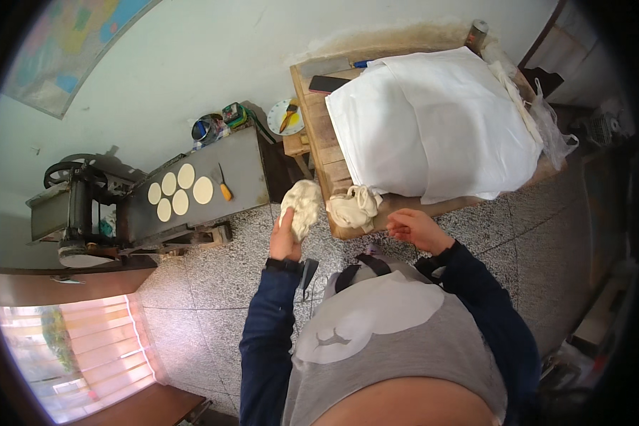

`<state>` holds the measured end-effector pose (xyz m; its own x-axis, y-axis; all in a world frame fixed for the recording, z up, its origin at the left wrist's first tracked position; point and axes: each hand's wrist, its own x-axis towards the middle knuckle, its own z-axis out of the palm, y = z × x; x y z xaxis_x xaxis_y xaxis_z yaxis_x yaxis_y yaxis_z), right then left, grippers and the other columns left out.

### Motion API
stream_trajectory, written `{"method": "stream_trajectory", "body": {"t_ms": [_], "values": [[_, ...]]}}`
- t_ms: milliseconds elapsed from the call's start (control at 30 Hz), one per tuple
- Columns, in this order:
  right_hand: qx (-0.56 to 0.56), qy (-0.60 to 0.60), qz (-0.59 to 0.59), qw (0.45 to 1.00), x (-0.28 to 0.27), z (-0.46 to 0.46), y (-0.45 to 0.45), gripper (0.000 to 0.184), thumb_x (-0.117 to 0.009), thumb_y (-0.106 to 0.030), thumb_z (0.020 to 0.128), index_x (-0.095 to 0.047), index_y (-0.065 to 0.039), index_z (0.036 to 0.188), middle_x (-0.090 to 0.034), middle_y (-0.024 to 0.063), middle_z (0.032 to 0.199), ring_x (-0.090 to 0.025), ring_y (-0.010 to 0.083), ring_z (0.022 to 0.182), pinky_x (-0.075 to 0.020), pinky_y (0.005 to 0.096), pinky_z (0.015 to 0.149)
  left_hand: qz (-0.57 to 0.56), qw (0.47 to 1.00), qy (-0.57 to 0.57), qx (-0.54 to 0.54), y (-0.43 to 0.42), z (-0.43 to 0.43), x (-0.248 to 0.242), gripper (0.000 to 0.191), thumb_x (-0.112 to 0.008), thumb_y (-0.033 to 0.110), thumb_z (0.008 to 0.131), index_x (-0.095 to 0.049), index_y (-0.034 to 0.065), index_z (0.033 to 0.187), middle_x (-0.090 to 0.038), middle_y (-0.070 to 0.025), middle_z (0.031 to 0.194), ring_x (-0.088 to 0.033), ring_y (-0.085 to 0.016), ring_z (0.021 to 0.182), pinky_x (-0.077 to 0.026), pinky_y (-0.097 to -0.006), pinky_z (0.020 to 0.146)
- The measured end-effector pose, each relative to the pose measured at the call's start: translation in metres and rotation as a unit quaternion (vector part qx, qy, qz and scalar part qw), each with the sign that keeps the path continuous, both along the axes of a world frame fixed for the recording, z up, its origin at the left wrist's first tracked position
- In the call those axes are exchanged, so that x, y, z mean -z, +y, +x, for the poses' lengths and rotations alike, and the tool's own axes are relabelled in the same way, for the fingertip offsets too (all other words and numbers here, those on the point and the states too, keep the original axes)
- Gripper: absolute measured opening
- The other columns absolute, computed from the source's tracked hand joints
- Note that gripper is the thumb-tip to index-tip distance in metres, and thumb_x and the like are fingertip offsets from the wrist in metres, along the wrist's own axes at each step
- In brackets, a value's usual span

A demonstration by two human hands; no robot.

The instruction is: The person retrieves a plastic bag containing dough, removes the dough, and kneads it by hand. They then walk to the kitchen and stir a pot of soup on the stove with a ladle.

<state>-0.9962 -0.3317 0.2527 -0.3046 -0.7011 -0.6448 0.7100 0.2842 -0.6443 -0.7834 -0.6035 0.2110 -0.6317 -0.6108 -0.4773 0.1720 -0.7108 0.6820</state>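
My left hand (285,239) grips a lump of pale dough (301,210), held up above the floor just left of the wooden table. On the near left corner of that table (334,154) lies a heap of dough scraps (354,206) with looped strips. My right hand (418,230) hovers by the table's front edge, right of the scraps; its fingers are loosely curled and nothing shows in them. A large white sheet (431,128) covers most of the tabletop. What lies under the sheet is hidden.
Several flat dough rounds (186,175) and a yellow-handled pointed tool (224,186) lie on the metal bed of a roller machine (93,213) at left. A plate (277,114) holds a brush (288,116). A phone (327,84) and a can (477,35) sit on the table.
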Motion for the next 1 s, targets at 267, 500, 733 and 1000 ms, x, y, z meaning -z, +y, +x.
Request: {"method": "stream_trajectory", "body": {"t_ms": [267,500,733,1000], "values": [[0.061,0.034,0.047,0.996,0.008,-0.026,0.019,0.023,-0.060,-0.023,0.097,-0.060,-0.005,0.112,-0.067,0.0068,0.097,-0.064,0.0147,0.086,-0.0511,0.0256,0.075,0.000,0.998,0.039,-0.045,-0.054,-0.123,0.049,0.040,-0.058,0.025,0.099,-0.054,0.0018,0.131,-0.062,-0.0098,0.127,-0.061,-0.022,0.115,-0.048,-0.0364,0.099],[0.151,0.020,0.099,0.983,0.007,-0.007,0.023,0.024,-0.061,-0.022,0.097,-0.059,-0.005,0.114,-0.066,0.0069,0.097,-0.064,0.0160,0.086,-0.0513,0.0268,0.075,-0.029,0.998,0.014,0.055,-0.096,-0.188,0.065,0.046,-0.059,0.039,0.097,-0.053,0.0041,0.126,-0.063,-0.0080,0.121,-0.062,-0.022,0.104,-0.049,-0.0367,0.084],[0.238,-0.013,0.092,0.967,0.029,0.002,0.003,0.023,-0.061,-0.023,0.097,-0.058,-0.005,0.110,-0.064,0.0086,0.101,-0.063,0.0183,0.092,-0.0521,0.0287,0.078,-0.402,0.783,-0.307,0.361,-0.159,-0.207,0.119,0.066,-0.060,0.055,0.088,-0.062,-0.0095,0.099,-0.067,-0.0249,0.090,-0.066,-0.035,0.083,-0.050,-0.0434,0.076],[0.362,-0.122,0.069,0.922,0.087,-0.003,-0.025,0.029,-0.066,-0.020,0.093,-0.055,-0.003,0.114,-0.062,0.0135,0.109,-0.060,0.0254,0.105,-0.0519,0.0313,0.085,-0.174,0.920,-0.134,0.324,-0.148,-0.210,0.135,0.039,-0.058,0.026,0.096,-0.056,-0.0114,0.108,-0.066,-0.0178,0.089,-0.068,-0.023,0.076,-0.055,-0.0350,0.062]]}}
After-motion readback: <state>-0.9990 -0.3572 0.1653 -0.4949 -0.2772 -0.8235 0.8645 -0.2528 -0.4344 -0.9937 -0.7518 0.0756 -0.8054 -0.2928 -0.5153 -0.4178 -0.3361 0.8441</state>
